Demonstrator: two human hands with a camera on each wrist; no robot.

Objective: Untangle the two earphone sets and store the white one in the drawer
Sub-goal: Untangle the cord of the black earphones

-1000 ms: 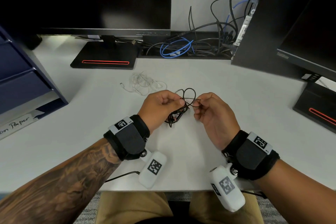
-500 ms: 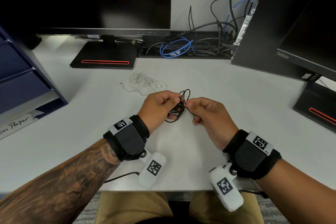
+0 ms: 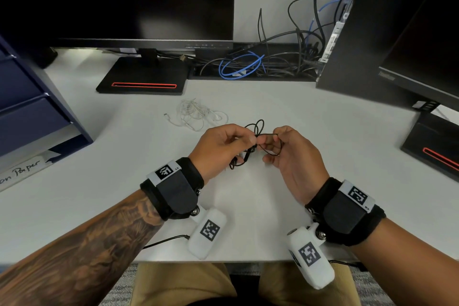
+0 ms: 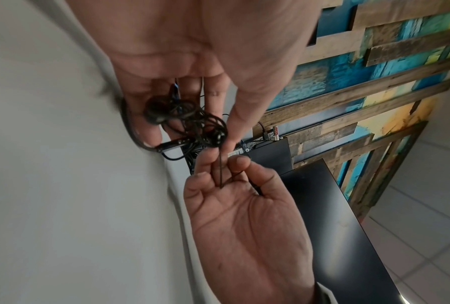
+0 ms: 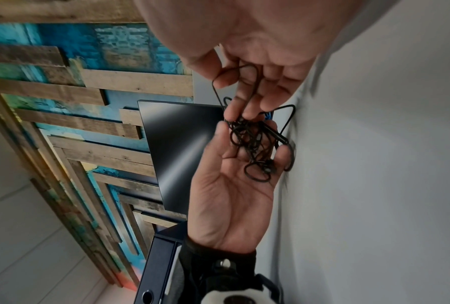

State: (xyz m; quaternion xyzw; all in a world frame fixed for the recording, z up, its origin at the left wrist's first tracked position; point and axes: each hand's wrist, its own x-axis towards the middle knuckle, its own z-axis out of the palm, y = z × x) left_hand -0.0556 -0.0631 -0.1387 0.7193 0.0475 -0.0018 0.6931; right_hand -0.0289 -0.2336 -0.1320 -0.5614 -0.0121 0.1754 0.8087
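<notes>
Step in hand: loosening the black earphones (image 3: 253, 146), centre frame. Left hand (image 3: 218, 146) grip holds the bundle; right hand (image 3: 293, 156) grip pinches one strand. White earphones (image 3: 196, 114) lie apart on desk (image 3: 323, 131), above. Next: ease the strand free; drawer (image 3: 27, 119), left edge, appears closed.

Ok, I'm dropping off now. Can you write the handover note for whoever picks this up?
Left hand: holds the tangled thin black earphone cable in its grip.
Right hand: pinches one loop of that cable.
Thin white earphone cable: lies loose on the white desk, apart from the black one and behind the hands.
Dark blue drawer unit: at the desk's left, drawers shut.
Done: the sets are separated.
Left: finish the black knot, put the white set in a drawer.
</notes>
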